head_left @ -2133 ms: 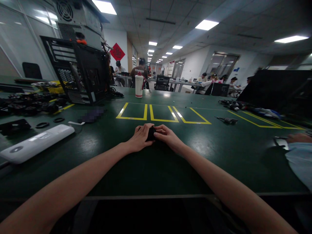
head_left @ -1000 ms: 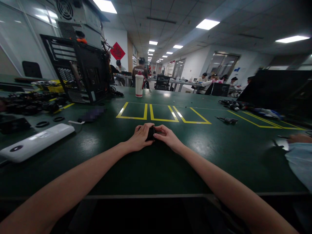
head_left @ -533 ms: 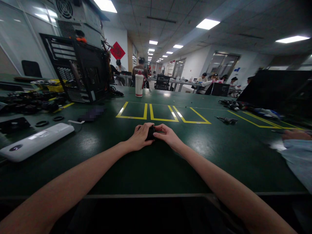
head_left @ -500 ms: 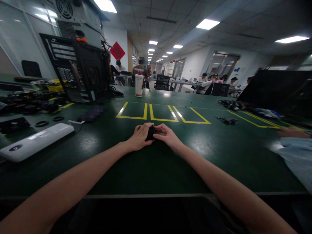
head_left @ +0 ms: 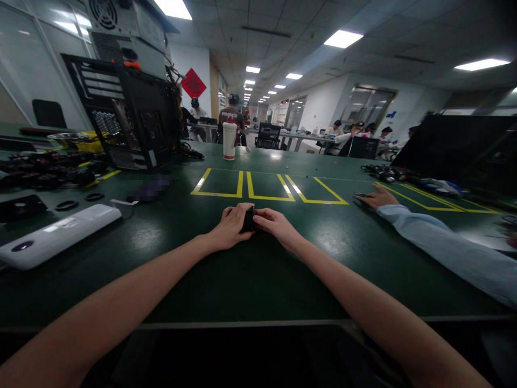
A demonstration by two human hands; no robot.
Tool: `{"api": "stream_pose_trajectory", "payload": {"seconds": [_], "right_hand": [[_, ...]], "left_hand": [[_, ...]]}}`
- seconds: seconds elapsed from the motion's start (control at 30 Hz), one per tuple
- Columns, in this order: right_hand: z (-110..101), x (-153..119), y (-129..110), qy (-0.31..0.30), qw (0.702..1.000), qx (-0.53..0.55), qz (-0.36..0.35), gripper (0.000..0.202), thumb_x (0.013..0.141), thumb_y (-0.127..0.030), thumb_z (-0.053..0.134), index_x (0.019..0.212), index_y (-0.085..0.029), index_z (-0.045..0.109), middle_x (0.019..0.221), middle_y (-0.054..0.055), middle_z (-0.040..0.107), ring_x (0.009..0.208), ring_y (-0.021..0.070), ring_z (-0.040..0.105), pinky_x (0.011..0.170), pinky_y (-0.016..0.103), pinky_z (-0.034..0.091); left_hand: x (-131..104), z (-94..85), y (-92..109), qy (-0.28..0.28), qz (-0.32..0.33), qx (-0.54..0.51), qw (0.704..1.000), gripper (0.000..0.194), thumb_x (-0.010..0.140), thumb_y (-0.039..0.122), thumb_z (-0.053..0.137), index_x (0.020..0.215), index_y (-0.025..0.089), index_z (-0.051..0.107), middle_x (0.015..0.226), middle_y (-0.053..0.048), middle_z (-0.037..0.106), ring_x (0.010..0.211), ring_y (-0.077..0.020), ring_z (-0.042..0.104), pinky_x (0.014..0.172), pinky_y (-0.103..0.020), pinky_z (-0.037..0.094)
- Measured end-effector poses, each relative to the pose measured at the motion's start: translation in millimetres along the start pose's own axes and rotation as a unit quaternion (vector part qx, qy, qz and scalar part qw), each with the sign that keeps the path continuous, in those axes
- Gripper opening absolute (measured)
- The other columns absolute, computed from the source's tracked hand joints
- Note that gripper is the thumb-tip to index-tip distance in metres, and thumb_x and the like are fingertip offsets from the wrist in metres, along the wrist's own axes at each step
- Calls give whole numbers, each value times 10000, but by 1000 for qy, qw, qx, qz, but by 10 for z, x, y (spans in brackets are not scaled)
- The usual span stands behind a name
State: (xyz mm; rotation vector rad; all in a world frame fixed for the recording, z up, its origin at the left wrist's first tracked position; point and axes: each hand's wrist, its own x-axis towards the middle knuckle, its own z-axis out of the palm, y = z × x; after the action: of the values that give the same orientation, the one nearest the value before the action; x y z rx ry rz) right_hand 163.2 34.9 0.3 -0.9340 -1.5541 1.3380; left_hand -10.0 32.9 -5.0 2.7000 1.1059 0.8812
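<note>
A small black object (head_left: 249, 220), too dark and too covered to name, sits between my two hands over the green table (head_left: 242, 280). My left hand (head_left: 231, 226) is wrapped round its left side, thumb below and fingers over the top. On the other side, the fingertips of my right hand (head_left: 274, 223) pinch its right edge. Much of the object is hidden by my fingers. Just beyond my hands lie yellow tape outlines (head_left: 270, 198) on the tabletop.
A white power strip-like bar (head_left: 60, 234) lies at left, near black rings (head_left: 67, 205). Behind stand a black computer case (head_left: 133, 113) and a white cup (head_left: 229, 141). From the right, another person's hand (head_left: 382, 199) and blue sleeve (head_left: 440, 231) reach across the table.
The other person's arm has come in from the right, its hand now over the small dark item there. My hands stay nearly in place, the right fingers shifting slightly on the black object.
</note>
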Motion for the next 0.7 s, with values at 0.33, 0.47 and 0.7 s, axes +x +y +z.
{"api": "stream_pose_trajectory", "payload": {"seconds": [0.33, 0.47, 0.7], "right_hand": [[10, -48, -21, -4, 1000, 15, -16, 255, 681, -319, 621, 894, -214, 526, 874, 11, 581, 817, 131, 558, 782, 321, 445], [2, -14, -3, 2, 1000, 18, 4, 283, 673, -313, 627, 918, -194, 549, 923, 31, 586, 851, 142, 558, 823, 336, 435], [-1, -70, -44, -24, 999, 13, -45, 377, 571, -205, 701, 896, -208, 509, 934, 0, 569, 869, 138, 559, 837, 337, 435]], "left_hand": [[2, 0, 10, 4, 1, 0, 1000, 594, 728, 264, 542, 1221, 222, 215, 1208, -91, 380, 1138, -256, 380, 939, -441, 249], [7, 2, 16, 2, -2, 0, 1000, 597, 727, 261, 543, 1222, 219, 212, 1210, -95, 379, 1142, -256, 376, 940, -442, 247], [13, 27, -6, 5, -7, 0, 1000, 610, 718, 275, 548, 1224, 224, 211, 1213, -95, 379, 1149, -263, 371, 938, -447, 244]]}}
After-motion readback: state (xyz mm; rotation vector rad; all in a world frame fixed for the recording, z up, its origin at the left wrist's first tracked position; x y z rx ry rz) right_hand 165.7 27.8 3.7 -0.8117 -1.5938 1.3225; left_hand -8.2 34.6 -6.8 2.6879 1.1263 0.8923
